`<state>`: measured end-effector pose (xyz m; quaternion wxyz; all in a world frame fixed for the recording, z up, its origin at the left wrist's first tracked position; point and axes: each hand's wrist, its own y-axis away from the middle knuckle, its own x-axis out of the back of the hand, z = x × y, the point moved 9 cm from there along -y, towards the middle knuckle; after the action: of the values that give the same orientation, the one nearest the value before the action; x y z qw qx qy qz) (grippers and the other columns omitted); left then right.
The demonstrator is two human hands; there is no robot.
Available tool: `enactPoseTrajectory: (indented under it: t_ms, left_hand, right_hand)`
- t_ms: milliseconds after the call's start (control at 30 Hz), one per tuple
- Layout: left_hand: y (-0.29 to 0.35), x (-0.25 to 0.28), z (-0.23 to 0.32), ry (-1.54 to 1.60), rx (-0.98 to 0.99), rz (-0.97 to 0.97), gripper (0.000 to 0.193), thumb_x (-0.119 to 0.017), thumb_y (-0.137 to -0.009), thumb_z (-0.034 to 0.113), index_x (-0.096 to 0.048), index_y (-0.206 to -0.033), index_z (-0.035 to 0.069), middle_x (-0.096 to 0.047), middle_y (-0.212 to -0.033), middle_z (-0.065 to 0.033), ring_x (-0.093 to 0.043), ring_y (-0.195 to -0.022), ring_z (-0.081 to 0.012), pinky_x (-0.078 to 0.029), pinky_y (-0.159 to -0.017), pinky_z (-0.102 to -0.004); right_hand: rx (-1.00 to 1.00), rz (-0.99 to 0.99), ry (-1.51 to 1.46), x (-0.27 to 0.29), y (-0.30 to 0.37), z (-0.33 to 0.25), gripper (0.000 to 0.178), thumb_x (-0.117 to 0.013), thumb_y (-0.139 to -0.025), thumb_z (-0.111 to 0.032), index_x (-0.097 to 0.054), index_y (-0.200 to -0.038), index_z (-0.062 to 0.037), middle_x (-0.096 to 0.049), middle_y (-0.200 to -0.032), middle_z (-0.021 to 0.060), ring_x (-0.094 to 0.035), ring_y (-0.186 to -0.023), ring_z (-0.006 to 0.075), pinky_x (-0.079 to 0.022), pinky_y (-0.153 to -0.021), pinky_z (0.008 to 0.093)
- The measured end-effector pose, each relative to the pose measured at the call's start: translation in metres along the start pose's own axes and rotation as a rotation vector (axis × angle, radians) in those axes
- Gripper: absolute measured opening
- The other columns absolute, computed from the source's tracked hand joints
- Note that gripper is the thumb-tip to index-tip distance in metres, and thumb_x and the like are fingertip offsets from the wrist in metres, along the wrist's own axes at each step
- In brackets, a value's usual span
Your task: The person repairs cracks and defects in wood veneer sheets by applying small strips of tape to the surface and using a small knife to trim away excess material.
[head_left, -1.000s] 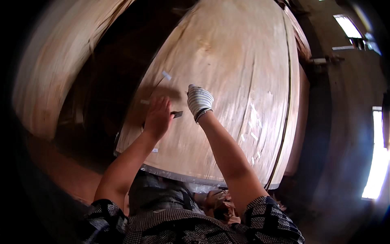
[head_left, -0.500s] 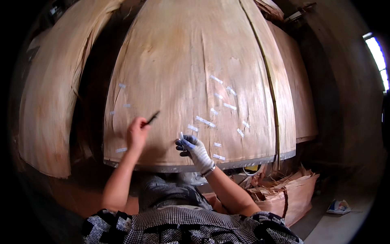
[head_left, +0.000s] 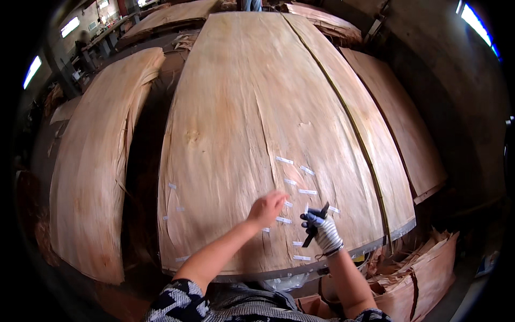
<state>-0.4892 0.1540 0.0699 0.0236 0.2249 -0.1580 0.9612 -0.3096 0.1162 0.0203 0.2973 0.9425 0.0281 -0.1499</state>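
Note:
A large pale wood veneer sheet (head_left: 214,161) lies before me, with several short white tape strips (head_left: 307,191) stuck along its cracks and edges. My bare left hand (head_left: 268,209) is over the near middle of the sheet, its fingers drawn together beside a tape strip. Whether anything is between these fingertips cannot be made out. My right hand (head_left: 323,229), in a striped white glove with dark blue fingertips, is closed around a slim black tool (head_left: 309,236). A small white tape piece (head_left: 306,207) sticks up at its fingers.
A dark narrow gap (head_left: 354,118) runs lengthwise near the right side. Other veneer stacks stand at the left (head_left: 91,177) and right (head_left: 397,118). Torn veneer scraps (head_left: 424,268) are bundled at the lower right. Far off, a person's legs (head_left: 252,5) show at the sheet's end.
The black tool has passed from my left hand to my right. My left hand has moved right, closer to the gloved one. The view has tilted up, showing more of the room.

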Motion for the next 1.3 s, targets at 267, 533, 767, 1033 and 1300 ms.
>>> enactPoseTrajectory:
  t_ms: [267, 533, 767, 1033, 1300]
  left_hand:
    - [-0.066, 0.006, -0.140, -0.705, 0.051, -0.250, 0.054, -0.050, -0.085, 0.033, -0.034, -0.132, 0.014, -0.024, -0.142, -0.0040, -0.018, -0.132, -0.0233, -0.010, -0.107, -0.0455]
    - [-0.103, 0.020, -0.131, -0.546, 0.004, -0.025, 0.050, -0.056, -0.080, 0.017, -0.041, -0.126, 0.007, -0.031, -0.137, -0.0112, -0.026, -0.129, -0.0267, -0.018, -0.106, -0.0448]
    - [-0.107, 0.004, -0.154, -0.523, -0.055, -0.119, 0.053, -0.061, -0.075, 0.023, -0.044, -0.120, 0.001, -0.035, -0.132, -0.0185, -0.034, -0.123, -0.0308, -0.024, -0.104, -0.0412]
    - [-0.173, 0.050, -0.173, -0.354, 0.100, -0.025, 0.041, -0.058, -0.074, 0.010, -0.050, -0.114, 0.003, -0.050, -0.118, -0.0137, -0.048, -0.106, -0.0280, -0.035, -0.091, -0.0398]
    - [-0.203, 0.033, -0.206, -0.588, -0.109, -0.056, 0.045, -0.053, -0.081, 0.014, -0.042, -0.121, -0.004, -0.043, -0.127, -0.0185, -0.038, -0.121, -0.0285, -0.021, -0.106, -0.0421]
  right_hand:
    - [-0.023, 0.022, 0.503, -0.044, -0.141, -0.047, 0.015, -0.059, -0.080, -0.017, -0.059, -0.090, -0.0054, -0.064, -0.076, 0.0054, -0.061, -0.060, 0.0132, -0.043, -0.046, 0.0252]
    - [-0.044, 0.148, 0.827, -0.077, -0.269, -0.048, 0.021, -0.067, -0.071, -0.016, -0.062, -0.080, 0.0033, -0.062, -0.063, 0.0090, -0.059, -0.052, 0.0167, -0.048, -0.048, 0.0303]
    - [-0.103, -0.046, 1.129, -0.104, -0.265, -0.048, 0.031, -0.065, -0.072, -0.026, -0.063, -0.090, -0.0014, -0.064, -0.073, 0.0155, -0.064, -0.064, 0.0261, -0.049, -0.057, 0.0334]
    - [0.010, 0.072, 1.023, -0.115, -0.328, -0.114, 0.017, -0.060, -0.078, -0.019, -0.064, -0.086, -0.0045, -0.062, -0.063, 0.0062, -0.058, -0.050, 0.0151, -0.045, -0.043, 0.0305]
    - [0.203, 0.045, 1.224, -0.156, -0.366, -0.097, 0.035, -0.062, -0.070, -0.030, -0.064, -0.089, -0.0011, -0.062, -0.083, 0.0210, -0.062, -0.077, 0.0325, -0.048, -0.069, 0.0383]
